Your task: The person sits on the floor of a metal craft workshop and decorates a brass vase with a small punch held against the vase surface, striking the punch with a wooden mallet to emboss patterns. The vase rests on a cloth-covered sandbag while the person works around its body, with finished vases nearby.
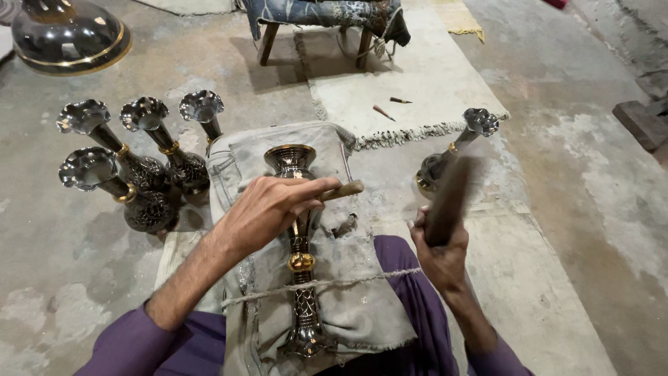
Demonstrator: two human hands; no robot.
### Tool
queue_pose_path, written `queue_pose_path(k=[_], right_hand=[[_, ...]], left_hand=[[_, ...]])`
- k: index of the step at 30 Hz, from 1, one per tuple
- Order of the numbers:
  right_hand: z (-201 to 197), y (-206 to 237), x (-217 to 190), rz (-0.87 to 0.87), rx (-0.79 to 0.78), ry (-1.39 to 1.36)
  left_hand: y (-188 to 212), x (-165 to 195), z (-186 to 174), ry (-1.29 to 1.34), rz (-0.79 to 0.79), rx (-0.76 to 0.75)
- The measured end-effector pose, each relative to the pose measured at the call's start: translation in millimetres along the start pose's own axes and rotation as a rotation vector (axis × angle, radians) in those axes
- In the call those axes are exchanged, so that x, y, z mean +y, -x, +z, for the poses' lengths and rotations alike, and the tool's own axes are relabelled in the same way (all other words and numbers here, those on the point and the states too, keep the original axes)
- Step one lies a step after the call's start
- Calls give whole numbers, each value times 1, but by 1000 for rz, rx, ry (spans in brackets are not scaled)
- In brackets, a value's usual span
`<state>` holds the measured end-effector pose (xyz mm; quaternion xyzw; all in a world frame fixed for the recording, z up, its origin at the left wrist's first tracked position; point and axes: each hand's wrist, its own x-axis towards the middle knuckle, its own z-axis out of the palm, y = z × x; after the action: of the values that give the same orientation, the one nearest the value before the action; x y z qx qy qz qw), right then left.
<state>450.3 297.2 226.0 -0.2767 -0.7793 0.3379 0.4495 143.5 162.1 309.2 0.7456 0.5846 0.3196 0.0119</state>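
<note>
Over the vase [299, 251], hands closed: left hand [268, 205] on chisel [342, 190]; right hand [438, 254] on mallet [449, 198]

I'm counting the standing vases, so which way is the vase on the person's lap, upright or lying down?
Lying down. The vase lies lengthwise on the grey cloth over the lap, flared mouth pointing away, under the left hand.

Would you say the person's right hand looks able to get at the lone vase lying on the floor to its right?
Probably yes: the lone vase lies just beyond the right hand with open floor between, but that hand already grips a dark mallet.
</note>
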Motion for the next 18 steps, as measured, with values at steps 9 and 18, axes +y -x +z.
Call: queue_pose_path(k=[9,18], right_hand=[[-20,-30,-41,-74,-223,615],[-24,-76,-73,-149,-299,632]], left_hand=[[20,3,20,241,-145,310],[37,6,41,389,-172,552]])
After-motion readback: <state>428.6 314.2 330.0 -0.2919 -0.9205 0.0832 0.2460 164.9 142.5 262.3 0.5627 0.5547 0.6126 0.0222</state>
